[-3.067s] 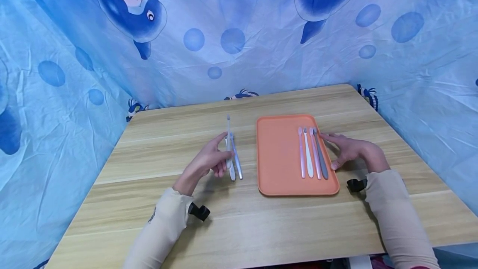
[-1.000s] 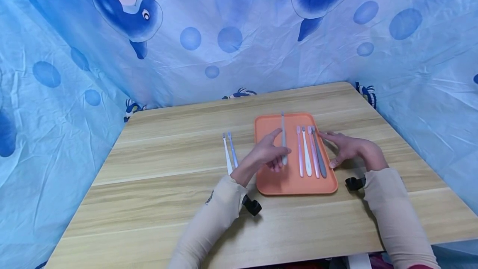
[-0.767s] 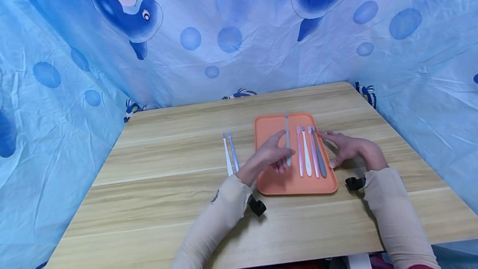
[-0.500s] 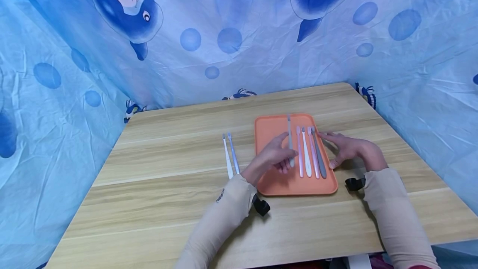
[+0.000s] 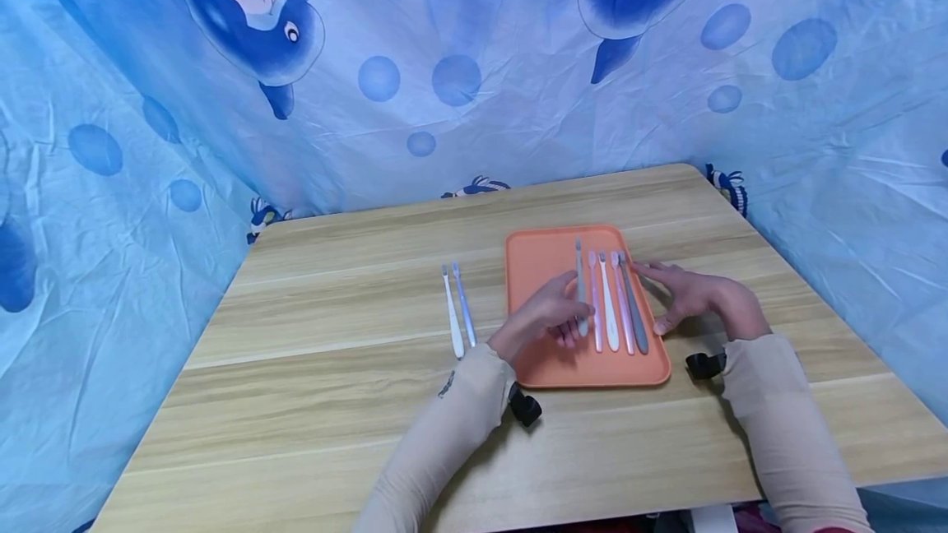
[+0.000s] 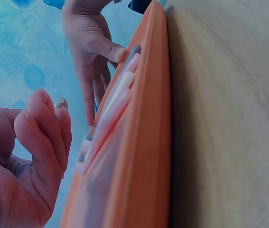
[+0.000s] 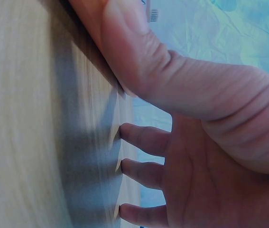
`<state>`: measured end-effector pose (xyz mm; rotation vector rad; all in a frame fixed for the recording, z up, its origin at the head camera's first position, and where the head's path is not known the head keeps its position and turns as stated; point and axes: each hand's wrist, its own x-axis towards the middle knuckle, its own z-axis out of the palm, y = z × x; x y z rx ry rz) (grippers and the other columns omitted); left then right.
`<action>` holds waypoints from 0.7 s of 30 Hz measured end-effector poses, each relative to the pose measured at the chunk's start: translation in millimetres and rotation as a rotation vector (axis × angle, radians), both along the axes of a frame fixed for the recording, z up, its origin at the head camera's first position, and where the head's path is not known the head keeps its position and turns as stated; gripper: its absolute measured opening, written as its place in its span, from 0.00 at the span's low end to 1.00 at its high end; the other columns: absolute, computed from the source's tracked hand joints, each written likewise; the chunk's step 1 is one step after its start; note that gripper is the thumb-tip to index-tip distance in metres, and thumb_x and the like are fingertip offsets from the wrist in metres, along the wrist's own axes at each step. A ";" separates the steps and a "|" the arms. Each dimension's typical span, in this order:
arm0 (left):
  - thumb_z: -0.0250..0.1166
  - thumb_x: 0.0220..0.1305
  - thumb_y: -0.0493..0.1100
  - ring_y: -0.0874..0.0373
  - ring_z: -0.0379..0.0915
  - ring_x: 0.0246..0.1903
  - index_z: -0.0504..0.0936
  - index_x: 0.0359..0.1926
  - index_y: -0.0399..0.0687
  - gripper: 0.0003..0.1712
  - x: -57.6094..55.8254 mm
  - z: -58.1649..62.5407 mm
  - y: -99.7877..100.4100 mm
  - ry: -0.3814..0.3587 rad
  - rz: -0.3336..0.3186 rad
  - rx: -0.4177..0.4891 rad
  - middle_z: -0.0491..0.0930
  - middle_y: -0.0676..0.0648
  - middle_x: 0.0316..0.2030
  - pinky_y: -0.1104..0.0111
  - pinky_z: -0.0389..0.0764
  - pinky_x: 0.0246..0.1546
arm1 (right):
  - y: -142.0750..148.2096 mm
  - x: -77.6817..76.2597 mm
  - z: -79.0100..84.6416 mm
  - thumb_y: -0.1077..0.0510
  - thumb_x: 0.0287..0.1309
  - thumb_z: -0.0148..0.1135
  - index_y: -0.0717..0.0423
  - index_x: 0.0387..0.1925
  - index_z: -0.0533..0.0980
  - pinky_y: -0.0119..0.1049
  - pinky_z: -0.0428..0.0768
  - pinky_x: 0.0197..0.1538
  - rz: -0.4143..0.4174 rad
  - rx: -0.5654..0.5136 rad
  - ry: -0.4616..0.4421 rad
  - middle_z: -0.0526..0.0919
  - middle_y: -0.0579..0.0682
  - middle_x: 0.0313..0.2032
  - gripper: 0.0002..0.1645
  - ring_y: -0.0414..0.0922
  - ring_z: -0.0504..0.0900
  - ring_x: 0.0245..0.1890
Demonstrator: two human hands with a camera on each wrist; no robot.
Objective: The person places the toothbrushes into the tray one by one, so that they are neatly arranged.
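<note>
My left hand (image 5: 546, 312) pinches a light grey-blue toothbrush (image 5: 579, 270), bristle end pointing to the back, over the orange tray (image 5: 541, 249). Only the rounded handle end (image 6: 61, 102) of this toothbrush peeks out beyond the curled fingers in the left wrist view. Just right of it, a pink toothbrush (image 5: 597, 311), a white one (image 5: 609, 311), another pink one (image 5: 625, 311) and a dark grey one (image 5: 637, 319) lie side by side in the tray. At the tray's right rim rests my right hand (image 5: 692, 296), fingers spread, thumb (image 7: 139, 61) against the edge.
On the wooden table (image 5: 311, 336), left of the tray, lie a white toothbrush (image 5: 453, 319) and a blue-violet toothbrush (image 5: 464, 307). A blue dolphin-print curtain (image 5: 474, 23) hangs behind the table and along its sides.
My left hand has carried the grey-blue toothbrush rightward from beside the two on the table to over the tray, lastly shifting right and nearer to the pink one. My right hand stays put.
</note>
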<state>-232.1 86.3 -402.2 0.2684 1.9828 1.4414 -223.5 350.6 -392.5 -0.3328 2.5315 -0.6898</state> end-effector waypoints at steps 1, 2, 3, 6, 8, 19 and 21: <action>0.62 0.68 0.37 0.59 0.69 0.07 0.41 0.81 0.55 0.50 -0.1 -0.4 0.3 -0.003 -0.005 0.001 0.76 0.47 0.13 0.71 0.75 0.07 | 0.0 0.1 0.1 0.42 0.37 0.82 0.57 0.79 0.41 0.80 0.45 0.71 -0.002 0.001 0.000 0.37 0.77 0.75 0.78 0.80 0.36 0.72; 0.62 0.68 0.37 0.60 0.69 0.07 0.41 0.81 0.54 0.51 -0.2 -0.8 0.7 -0.004 -0.011 0.002 0.76 0.47 0.13 0.71 0.75 0.07 | -0.2 0.1 0.2 0.42 0.37 0.82 0.57 0.79 0.42 0.80 0.46 0.71 -0.004 0.002 0.000 0.37 0.77 0.75 0.78 0.80 0.36 0.72; 0.62 0.68 0.36 0.59 0.69 0.07 0.40 0.81 0.54 0.51 -0.3 -1.1 1.1 -0.008 -0.015 0.007 0.76 0.46 0.13 0.70 0.75 0.07 | 0.0 0.0 0.2 0.42 0.37 0.82 0.57 0.79 0.41 0.80 0.46 0.71 -0.007 0.006 0.000 0.37 0.77 0.75 0.78 0.80 0.36 0.72; 0.61 0.69 0.35 0.60 0.69 0.07 0.38 0.81 0.51 0.51 -1.2 -2.9 2.5 -0.014 -0.031 0.016 0.77 0.46 0.14 0.70 0.75 0.07 | -0.4 -0.1 0.6 0.41 0.36 0.82 0.55 0.80 0.41 0.79 0.46 0.71 -0.016 0.015 -0.004 0.37 0.76 0.75 0.79 0.79 0.36 0.73; 0.61 0.68 0.35 0.59 0.69 0.07 0.37 0.81 0.49 0.52 -2.0 -4.5 3.6 -0.020 -0.037 0.016 0.77 0.45 0.14 0.71 0.75 0.07 | -0.6 -0.6 0.9 0.41 0.36 0.82 0.55 0.80 0.41 0.79 0.46 0.71 -0.019 0.020 -0.005 0.37 0.76 0.75 0.79 0.79 0.36 0.73; 0.64 0.65 0.34 0.58 0.68 0.06 0.41 0.81 0.47 0.53 -3.2 -15.4 8.5 -0.014 -0.006 -0.034 0.76 0.44 0.13 0.70 0.73 0.05 | -1.2 -1.3 2.4 0.40 0.37 0.82 0.54 0.80 0.41 0.80 0.45 0.71 -0.021 0.021 -0.020 0.37 0.75 0.75 0.78 0.79 0.35 0.73; 0.65 0.65 0.35 0.58 0.68 0.06 0.43 0.80 0.48 0.52 -3.0 -17.0 9.3 -0.006 0.001 -0.046 0.76 0.44 0.13 0.70 0.73 0.05 | -1.2 -1.2 2.7 0.40 0.37 0.81 0.54 0.80 0.41 0.80 0.45 0.71 -0.025 0.023 -0.023 0.37 0.75 0.75 0.78 0.78 0.35 0.73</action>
